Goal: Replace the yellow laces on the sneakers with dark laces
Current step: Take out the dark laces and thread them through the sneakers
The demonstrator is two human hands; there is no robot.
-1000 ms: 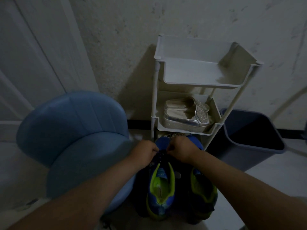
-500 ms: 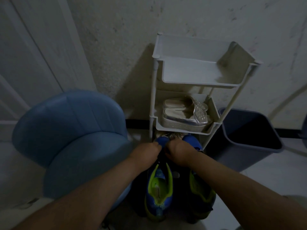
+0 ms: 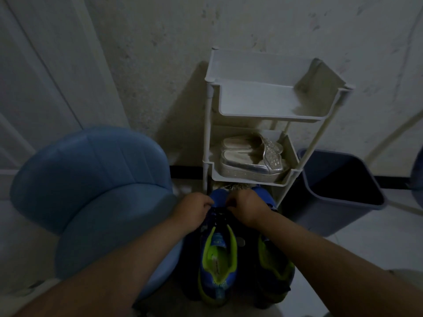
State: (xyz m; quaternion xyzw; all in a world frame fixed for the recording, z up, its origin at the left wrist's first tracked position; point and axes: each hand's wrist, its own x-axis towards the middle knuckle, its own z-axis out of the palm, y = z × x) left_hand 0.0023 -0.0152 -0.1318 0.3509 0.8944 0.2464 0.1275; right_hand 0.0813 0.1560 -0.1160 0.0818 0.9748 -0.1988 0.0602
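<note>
Blue sneaker with lime-green lining (image 3: 217, 259) is lying at lower centre of the frame, long axis running up-frame, toe toward the white plastic shoe rack (image 3: 270, 110). Left hand (image 3: 192, 211) and right hand (image 3: 247, 208) are curling, fingers pressed together, over the dark lace (image 3: 217, 213) near the toe; the exact pinch is hidden. Both hands are equally near. Second sneaker (image 3: 274, 266) is lying just right.
</note>
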